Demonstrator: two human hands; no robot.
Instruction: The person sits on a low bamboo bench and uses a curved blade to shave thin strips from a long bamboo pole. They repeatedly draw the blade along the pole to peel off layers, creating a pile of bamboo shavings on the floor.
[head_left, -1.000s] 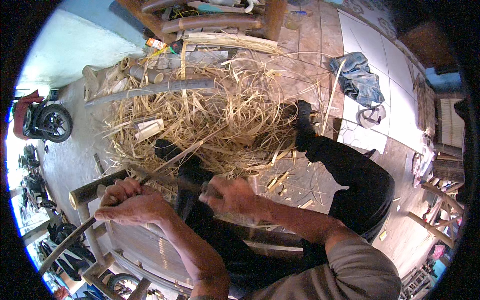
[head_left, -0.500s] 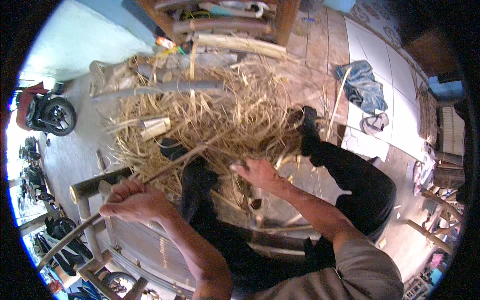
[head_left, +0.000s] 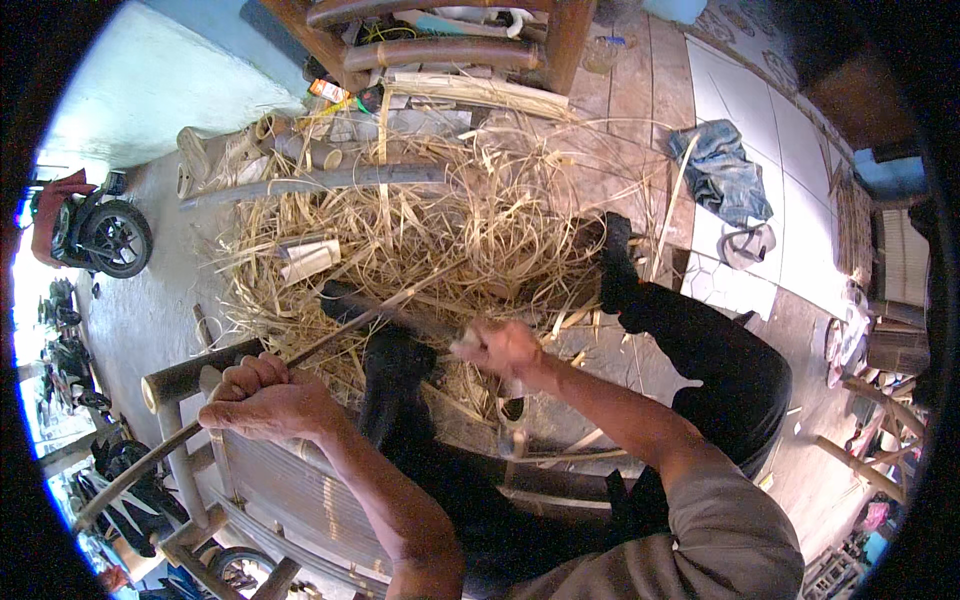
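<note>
Hands (head_left: 268, 402) hold strip (head_left: 345, 328), knife (head_left: 425, 323); orange-white packet (head_left: 327, 91), print illegible

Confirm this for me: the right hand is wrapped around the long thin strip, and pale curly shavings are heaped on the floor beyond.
Not quite: in the head view, it is the left hand that is wrapped around the long thin strip. The pale curly shavings are indeed heaped on the floor beyond.
</note>
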